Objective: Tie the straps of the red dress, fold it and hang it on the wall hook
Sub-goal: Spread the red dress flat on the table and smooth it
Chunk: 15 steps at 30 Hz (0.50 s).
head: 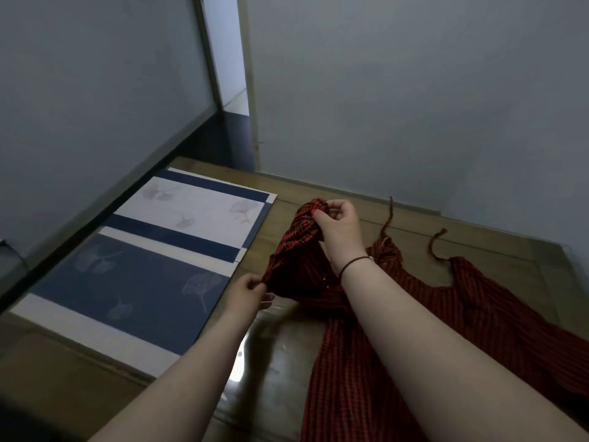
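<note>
The red checked dress (357, 362) lies spread over a glossy wooden table (478, 237), running from the middle to the lower right. My right hand (334, 223) pinches a bunched part of the dress and holds it lifted above the table. Lower and to the left, my left hand (250, 290) pinches the hem of that same lifted fold. Two thin red straps (387, 218) (435, 244) lie loose and apart on the table behind the dress, near the far wall. No wall hook is in view.
A blue and white mat with leaf prints (153, 260) covers the table's left part. Grey walls stand close behind and to the left, with a narrow doorway (228, 59) between them. The table's near edge is at the bottom.
</note>
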{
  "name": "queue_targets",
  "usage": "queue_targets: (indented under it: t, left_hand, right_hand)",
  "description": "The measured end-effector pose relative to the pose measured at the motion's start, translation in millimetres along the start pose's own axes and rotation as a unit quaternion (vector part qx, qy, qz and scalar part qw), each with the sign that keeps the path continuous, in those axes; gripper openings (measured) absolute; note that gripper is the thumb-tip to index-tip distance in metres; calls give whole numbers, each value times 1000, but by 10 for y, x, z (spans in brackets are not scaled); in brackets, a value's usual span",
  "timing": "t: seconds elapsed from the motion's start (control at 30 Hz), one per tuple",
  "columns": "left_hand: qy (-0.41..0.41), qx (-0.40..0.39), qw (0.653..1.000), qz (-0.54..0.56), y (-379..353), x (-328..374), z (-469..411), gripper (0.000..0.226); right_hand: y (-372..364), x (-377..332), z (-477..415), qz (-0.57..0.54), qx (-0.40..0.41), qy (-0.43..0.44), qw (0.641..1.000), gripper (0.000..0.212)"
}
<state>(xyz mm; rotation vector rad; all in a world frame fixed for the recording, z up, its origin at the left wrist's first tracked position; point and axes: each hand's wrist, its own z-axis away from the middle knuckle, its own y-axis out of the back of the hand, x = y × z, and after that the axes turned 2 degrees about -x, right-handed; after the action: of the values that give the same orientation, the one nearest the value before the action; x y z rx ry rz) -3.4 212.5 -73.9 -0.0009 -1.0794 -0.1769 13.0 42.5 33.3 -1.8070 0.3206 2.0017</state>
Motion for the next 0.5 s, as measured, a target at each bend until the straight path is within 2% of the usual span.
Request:
queue_targets:
  t: [0.07,0.13,0.2,0.27,0.37,0.5]
  left_hand:
    - [49,7,997,67,120,-65,-54,14]
    - [105,6,988,116,214,-119,-75,18]
    - [154,11,976,150,279,-148,-74,20]
    - [170,25,973,152,326,-168,-97,20]
    - [159,34,976,148,353,-129,-110,20]
    - [134,8,981,139,264,130,-82,13]
  right_hand:
    - [-237,104,-35,10,-18,-6,1000,18]
    - [-443,175,-38,5,-82,-34,996,24]
    - [-569,209,7,3,-168,-79,983,45]
    - [-594,256,50,25,-199,-95,975,55]
    - [-477,357,67,73,-172,-89,978,50]
    - [-133,404,38,100,-116,-86,984,32]
